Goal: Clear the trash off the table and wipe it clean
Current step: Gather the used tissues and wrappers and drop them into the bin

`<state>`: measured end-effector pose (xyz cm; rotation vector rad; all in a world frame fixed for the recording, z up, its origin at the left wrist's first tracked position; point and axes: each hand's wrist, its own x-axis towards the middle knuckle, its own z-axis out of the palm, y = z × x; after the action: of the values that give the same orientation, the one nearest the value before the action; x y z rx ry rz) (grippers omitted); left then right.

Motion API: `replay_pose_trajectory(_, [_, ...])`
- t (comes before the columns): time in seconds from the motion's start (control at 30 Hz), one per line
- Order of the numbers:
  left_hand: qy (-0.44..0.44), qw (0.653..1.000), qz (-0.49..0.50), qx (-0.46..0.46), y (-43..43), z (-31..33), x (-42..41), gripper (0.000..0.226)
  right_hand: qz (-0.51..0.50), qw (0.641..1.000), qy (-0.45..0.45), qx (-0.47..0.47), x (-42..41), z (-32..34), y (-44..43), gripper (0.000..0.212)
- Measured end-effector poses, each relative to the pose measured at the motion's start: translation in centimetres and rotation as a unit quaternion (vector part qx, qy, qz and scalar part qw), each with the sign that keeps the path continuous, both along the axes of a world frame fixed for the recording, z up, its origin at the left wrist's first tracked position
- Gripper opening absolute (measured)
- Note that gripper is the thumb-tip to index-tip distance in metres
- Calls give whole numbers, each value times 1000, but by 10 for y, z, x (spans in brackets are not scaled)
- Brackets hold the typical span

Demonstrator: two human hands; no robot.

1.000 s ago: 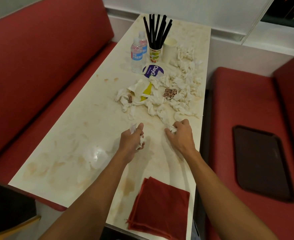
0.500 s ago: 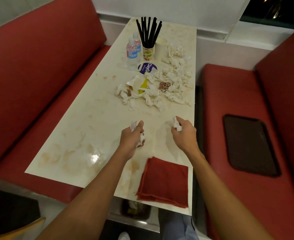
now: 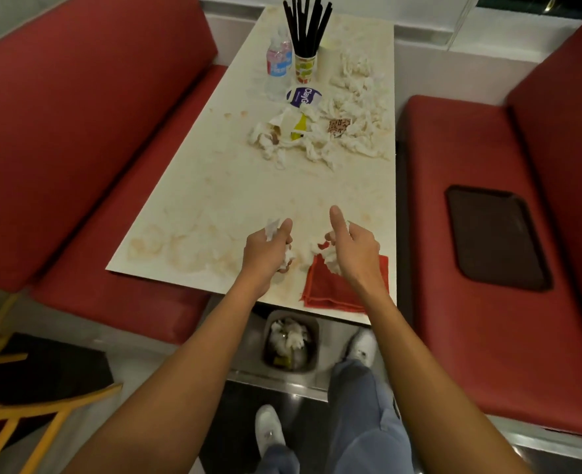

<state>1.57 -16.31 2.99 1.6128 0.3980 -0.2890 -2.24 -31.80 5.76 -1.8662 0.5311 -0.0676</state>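
My left hand [image 3: 265, 249] grips a crumpled white tissue wad [image 3: 287, 258] above the near end of the stained table [image 3: 214, 206]. My right hand [image 3: 354, 246] holds another white tissue wad [image 3: 328, 262] over the folded red cloth [image 3: 327, 292], thumb pointing up. A pile of crumpled tissues and wrappers [image 3: 320, 135] lies across the table's middle and far right. A grey trash bin [image 3: 291, 342] with tissues inside stands on the floor under the table's near edge.
Two water bottles [image 3: 277, 65], a cup of black straws [image 3: 305, 39] and a white paper cup [image 3: 327, 61] stand at the far end. Red bench seats flank the table; a dark tray [image 3: 496, 236] lies on the right seat. Yellow chair legs [image 3: 15, 405] at lower left.
Both hands have drawn back from the tissue pile toward the table's near edge, each carrying a tissue wad. My view has pulled back, so the bin and my feet now show.
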Motion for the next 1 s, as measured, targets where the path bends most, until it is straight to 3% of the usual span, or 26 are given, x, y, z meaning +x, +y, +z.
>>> replay_pose_trajectory(0.13, [-30,998,-3,64,17,2,-27,44,-10,1000,-26,-2,-19,-3,32,55])
replay_pose_trajectory(0.33, [-28,994,78,76,41,-5,-65,46,60,997,-43,-3,-47,-22,69,14])
replay_pose_trajectory(0.6, [-11,979,178,98,50,-52,-140,37,164,982,-92,-34,-113,-68,81,17])
replay_pose_trajectory(0.87, [102,967,207,105,23,-143,-199,43,229,972,37,-34,-159,-177,33,15])
replay_pose_trajectory(1.0, [161,966,168,108,10,-187,-195,49,226,965,104,-77,-148,-231,8,21])
